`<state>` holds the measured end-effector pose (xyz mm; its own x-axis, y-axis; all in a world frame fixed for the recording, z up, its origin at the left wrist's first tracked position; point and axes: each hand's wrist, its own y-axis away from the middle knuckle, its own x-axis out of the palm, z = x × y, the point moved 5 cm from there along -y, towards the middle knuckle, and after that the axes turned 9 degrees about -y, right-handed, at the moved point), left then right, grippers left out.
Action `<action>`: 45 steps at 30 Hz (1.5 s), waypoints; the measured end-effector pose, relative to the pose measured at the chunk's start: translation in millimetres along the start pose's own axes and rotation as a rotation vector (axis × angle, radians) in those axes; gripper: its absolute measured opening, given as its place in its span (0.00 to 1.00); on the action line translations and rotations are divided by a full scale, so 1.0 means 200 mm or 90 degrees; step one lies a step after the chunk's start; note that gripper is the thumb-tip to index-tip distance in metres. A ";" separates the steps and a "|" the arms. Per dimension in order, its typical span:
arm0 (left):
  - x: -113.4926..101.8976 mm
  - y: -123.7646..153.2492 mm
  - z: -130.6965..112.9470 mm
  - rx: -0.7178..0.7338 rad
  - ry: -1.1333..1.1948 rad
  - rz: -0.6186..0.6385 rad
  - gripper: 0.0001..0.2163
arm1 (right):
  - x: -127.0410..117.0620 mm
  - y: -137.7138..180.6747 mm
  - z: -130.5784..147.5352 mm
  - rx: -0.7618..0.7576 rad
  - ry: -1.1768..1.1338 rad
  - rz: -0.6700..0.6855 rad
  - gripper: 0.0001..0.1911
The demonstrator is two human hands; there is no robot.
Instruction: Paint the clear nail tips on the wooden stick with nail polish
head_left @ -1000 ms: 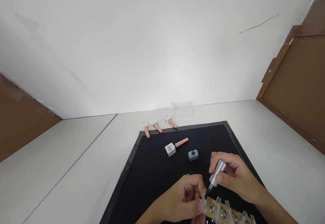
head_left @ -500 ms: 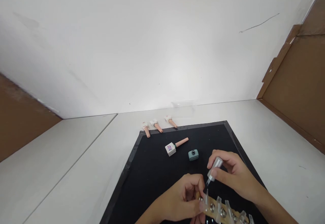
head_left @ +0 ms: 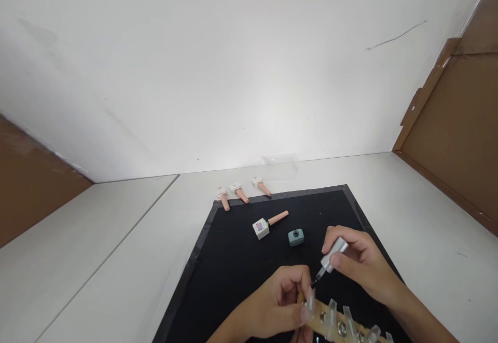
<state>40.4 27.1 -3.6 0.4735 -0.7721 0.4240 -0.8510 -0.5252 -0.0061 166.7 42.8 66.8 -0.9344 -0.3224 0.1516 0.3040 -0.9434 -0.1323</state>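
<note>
My left hand [head_left: 278,301] is closed on the left end of a wooden nail tip stand [head_left: 321,327] at the bottom of the view. Several clear false nail tips [head_left: 348,318] stick up from it in a row beside round metal fittings. Between thumb and fingers, my right hand [head_left: 361,265] pinches a nail polish brush [head_left: 333,256] by its silver cap. The dark bristles meet the top of the leftmost nail tip [head_left: 310,297]. Just beyond my hands stands an uncapped teal polish bottle [head_left: 296,237].
A white polish bottle with a peach cap [head_left: 261,228] lies on the black mat [head_left: 233,260]. Three similar bottles [head_left: 240,191] lie along the mat's far edge. Brown cardboard [head_left: 459,109] stands at the right and more at the left, with a white wall [head_left: 233,63] behind.
My right hand has shifted slightly right and up, and the brush now tilts more to the side. The left end of the nail tip stand has moved a little left.
</note>
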 end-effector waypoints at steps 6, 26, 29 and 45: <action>-0.01 0.00 0.00 0.012 0.001 -0.004 0.17 | 0.04 0.00 0.01 -0.029 0.007 0.072 0.18; -0.04 0.00 -0.06 0.136 0.057 -0.056 0.13 | -0.15 -0.01 -0.04 -0.004 -0.068 -0.317 0.17; -0.06 0.01 -0.11 0.154 0.047 -0.137 0.14 | -0.14 -0.01 -0.05 0.040 -0.166 -0.369 0.18; -0.06 -0.01 -0.10 0.100 0.007 -0.253 0.19 | -0.06 0.01 -0.12 0.124 -0.302 -0.446 0.23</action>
<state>32.6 44.4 10.6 0.7540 -0.4952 0.4315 -0.5575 -0.8299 0.0217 175.2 46.7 41.9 -0.7554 0.3806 0.5334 -0.2454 -0.9191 0.3083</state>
